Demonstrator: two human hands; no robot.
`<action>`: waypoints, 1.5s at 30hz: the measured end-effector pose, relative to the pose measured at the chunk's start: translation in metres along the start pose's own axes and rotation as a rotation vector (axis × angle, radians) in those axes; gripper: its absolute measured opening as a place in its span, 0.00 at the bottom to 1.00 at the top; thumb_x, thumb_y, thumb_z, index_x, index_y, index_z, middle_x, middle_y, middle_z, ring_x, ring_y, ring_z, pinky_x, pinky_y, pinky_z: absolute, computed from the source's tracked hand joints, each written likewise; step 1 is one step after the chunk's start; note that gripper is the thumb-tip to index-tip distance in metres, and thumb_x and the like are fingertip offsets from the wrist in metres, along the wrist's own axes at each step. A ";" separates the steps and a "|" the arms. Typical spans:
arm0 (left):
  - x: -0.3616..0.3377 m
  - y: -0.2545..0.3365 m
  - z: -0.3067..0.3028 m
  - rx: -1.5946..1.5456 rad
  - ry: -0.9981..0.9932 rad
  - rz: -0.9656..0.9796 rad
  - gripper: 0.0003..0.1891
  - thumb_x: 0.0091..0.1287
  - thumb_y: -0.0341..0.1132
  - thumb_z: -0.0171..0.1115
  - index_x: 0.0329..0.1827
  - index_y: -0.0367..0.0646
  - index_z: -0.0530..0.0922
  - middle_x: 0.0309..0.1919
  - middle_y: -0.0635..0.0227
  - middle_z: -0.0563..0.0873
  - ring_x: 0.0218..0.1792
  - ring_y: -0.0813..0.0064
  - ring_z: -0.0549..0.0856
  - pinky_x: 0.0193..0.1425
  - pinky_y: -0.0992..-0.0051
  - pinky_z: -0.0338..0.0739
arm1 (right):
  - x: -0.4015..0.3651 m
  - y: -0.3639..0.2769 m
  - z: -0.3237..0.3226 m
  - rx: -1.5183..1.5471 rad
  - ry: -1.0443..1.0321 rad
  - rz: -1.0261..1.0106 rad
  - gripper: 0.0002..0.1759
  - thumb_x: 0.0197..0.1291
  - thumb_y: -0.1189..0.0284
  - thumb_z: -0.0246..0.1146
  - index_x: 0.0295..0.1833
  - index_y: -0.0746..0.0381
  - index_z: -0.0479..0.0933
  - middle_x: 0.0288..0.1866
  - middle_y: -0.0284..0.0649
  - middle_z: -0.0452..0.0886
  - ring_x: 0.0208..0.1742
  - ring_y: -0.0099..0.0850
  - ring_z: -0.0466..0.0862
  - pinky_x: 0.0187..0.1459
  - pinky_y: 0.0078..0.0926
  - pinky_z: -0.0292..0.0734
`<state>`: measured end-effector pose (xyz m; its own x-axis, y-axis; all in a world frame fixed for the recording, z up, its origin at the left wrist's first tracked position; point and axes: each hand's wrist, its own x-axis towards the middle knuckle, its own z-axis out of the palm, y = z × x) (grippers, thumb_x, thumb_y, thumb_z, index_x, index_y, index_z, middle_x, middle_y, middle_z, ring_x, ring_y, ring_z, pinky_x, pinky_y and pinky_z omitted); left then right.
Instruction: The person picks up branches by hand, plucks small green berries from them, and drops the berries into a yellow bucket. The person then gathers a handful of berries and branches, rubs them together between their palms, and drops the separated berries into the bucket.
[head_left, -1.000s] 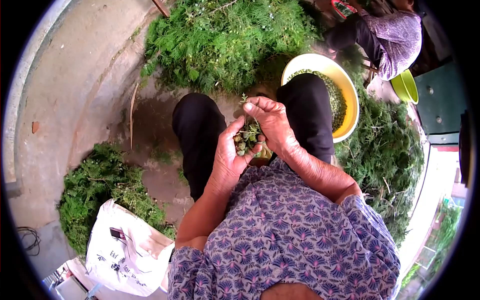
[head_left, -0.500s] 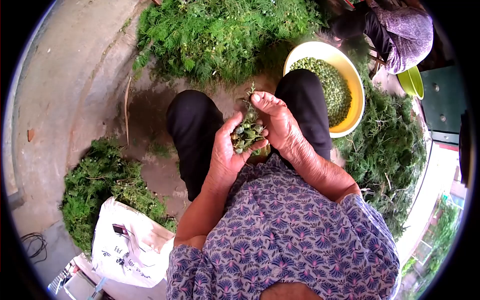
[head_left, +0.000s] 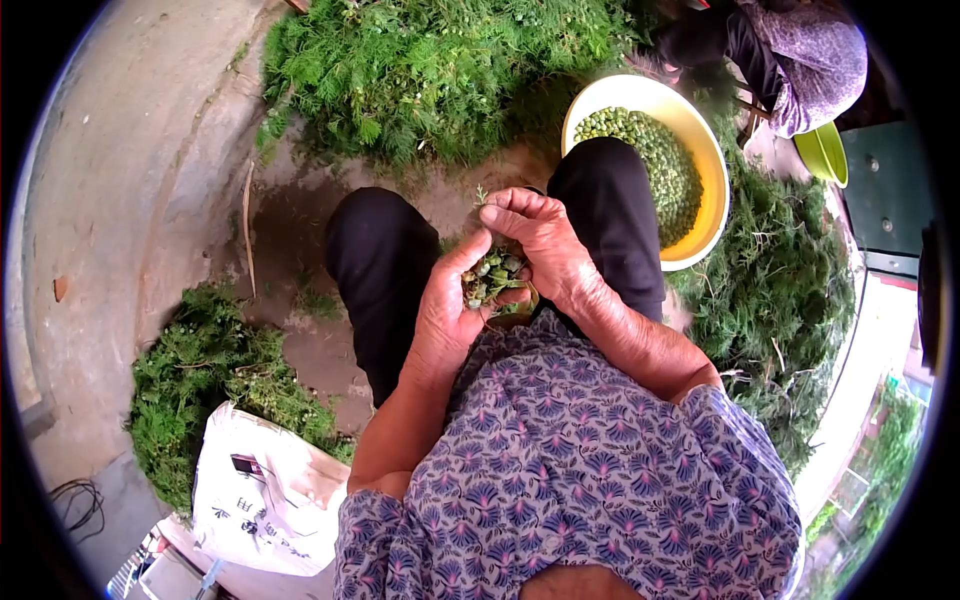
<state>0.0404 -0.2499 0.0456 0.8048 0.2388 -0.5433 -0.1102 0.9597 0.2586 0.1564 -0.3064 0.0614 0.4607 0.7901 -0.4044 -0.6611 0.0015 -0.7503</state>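
My left hand is cupped around a bunch of green cypress cones, some of them brownish, held above my lap between my knees. Close against it, my right hand pinches a small leafy cypress sprig between thumb and forefinger; its tip sticks out above the fingers. The other right fingers curl beside the cones and are partly hidden. Right of my right knee stands a yellow basin with many green cones inside.
A large heap of cypress branches lies ahead, a smaller pile at left, and more branches at right. A white sack with a dark phone-like object sits at lower left. Another person sits at upper right near a green basin.
My right hand has shifted slightly left and its fingers have curled in over the sprig, so less of the sprig shows. The left hand stays around the cones.
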 end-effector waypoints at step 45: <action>-0.002 0.015 -0.022 -0.173 -0.127 0.078 0.11 0.64 0.35 0.53 0.37 0.35 0.75 0.36 0.54 0.79 0.33 0.61 0.80 0.34 0.65 0.84 | 0.009 0.007 -0.007 -0.352 0.052 -0.221 0.07 0.62 0.74 0.57 0.36 0.68 0.72 0.24 0.32 0.75 0.24 0.18 0.74 0.28 0.18 0.72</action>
<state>0.0242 -0.2324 0.0328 0.8560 0.3030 -0.4189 -0.2643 0.9528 0.1491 0.1604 -0.3038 0.0489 0.6040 0.7621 -0.2330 -0.3047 -0.0493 -0.9512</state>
